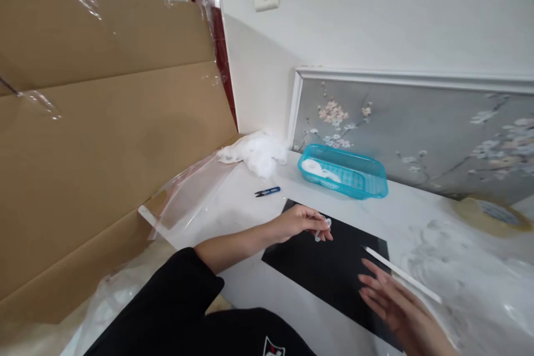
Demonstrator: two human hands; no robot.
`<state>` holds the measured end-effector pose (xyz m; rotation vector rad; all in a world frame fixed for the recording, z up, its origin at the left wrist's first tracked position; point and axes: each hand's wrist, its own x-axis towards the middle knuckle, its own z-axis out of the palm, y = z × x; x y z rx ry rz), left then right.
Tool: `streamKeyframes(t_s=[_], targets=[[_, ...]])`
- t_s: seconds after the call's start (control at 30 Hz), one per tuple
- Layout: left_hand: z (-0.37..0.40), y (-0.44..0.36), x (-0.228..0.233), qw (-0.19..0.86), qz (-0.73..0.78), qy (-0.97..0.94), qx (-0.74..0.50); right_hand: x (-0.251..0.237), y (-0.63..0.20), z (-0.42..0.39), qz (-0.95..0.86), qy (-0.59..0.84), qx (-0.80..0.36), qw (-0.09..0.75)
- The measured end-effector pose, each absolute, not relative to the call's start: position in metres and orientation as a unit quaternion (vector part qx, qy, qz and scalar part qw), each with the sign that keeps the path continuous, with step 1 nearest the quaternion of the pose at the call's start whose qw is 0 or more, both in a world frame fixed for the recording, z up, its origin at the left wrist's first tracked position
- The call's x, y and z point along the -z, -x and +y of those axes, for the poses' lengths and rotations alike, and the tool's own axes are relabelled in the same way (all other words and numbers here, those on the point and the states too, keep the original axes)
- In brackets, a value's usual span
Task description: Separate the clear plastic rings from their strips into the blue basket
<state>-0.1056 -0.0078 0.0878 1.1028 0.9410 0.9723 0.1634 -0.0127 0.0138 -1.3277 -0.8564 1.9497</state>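
Over a black sheet [329, 258] on the white table, my left hand [302, 222] pinches a small white looped piece [322, 232], perhaps of thin lace or cord; its exact kind is too small to make out. My right hand [392, 300] hovers above the sheet's right edge, fingers spread, holding nothing. Just beyond those fingers lies a slim white stick with a dark tip [403, 273], partly across the sheet's edge. Blue-handled thread snips [267, 192] rest on the table past my left hand.
A turquoise plastic basket [375, 181] with white pieces inside stands near the wall. White fabric [261, 151] is heaped at the back corner, beside clear plastic bags [200, 189]. Cardboard [112, 139] rises at the left. A roll of tape [492, 215] lies at the right.
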Motion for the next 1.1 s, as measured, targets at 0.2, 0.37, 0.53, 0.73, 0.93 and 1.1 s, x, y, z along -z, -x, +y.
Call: streamKeyframes(t_s=[0.2, 0.37, 0.53, 0.73, 0.93, 1.1], targets=[[-0.012, 0.081, -0.095, 0.600, 0.377, -0.624, -0.328, -0.049, -0.114, -0.029, -0.471, 0.416, -0.696, 0.348], [-0.016, 0.079, -0.105, 0.427, 0.409, -0.757, -0.278, -0.045, -0.081, -0.017, -0.350, 0.382, -0.721, 0.461], [-0.016, 0.083, -0.097, 0.310, 0.446, -0.774, -0.327, -0.059, -0.067, 0.003, -0.187, 0.375, -0.705, 0.573], [-0.009, 0.097, -0.073, 0.325, 0.437, -0.744, -0.387, -0.081, -0.045, 0.053, -0.230, 0.291, -0.754, 0.543], [-0.026, 0.130, -0.026, 0.291, 0.464, -0.788, -0.281, -0.089, -0.027, 0.185, -0.706, 0.492, -0.413, 0.298], [-0.027, 0.148, 0.000, 0.244, 0.478, -0.806, -0.250, -0.083, -0.005, 0.248, -0.803, 0.494, -0.317, 0.098]])
